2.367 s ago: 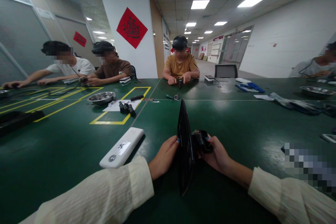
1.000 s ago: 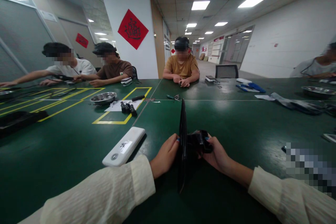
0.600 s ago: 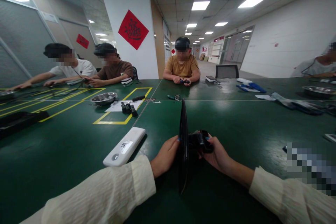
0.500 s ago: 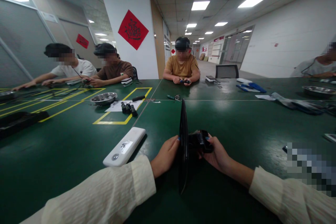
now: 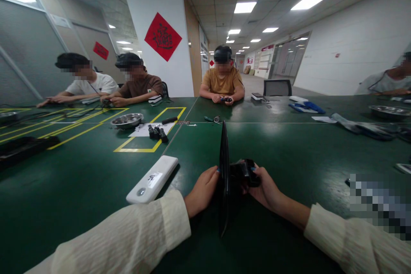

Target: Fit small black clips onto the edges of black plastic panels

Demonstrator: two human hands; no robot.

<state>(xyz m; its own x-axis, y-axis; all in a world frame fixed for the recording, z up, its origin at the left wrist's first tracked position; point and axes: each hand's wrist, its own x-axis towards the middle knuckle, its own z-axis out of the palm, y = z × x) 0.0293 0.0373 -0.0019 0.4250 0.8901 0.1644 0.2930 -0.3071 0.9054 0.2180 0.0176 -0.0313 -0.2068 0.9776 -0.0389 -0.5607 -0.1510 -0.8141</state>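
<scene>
A thin black panel (image 5: 224, 167) stands on edge on the green table (image 5: 289, 150), seen almost edge-on in front of me. My left hand (image 5: 201, 191) is pressed against its left face, fingers curled round the edge. My right hand (image 5: 263, 187) is closed on a small black device (image 5: 244, 173) that sits against the panel's right face. Both of my arms wear cream ribbed sleeves.
A white bar-shaped device with a label (image 5: 152, 179) lies left of my hands. Farther off are a metal bowl (image 5: 126, 120), small black parts on paper (image 5: 156, 131), blue gloves (image 5: 304, 105) and another bowl (image 5: 388, 111). Several people sit round the table working.
The panel has swung from a slight tilt to nearly edge-on. My hands have stayed where they were. The person at far left has drawn an outstretched arm back.
</scene>
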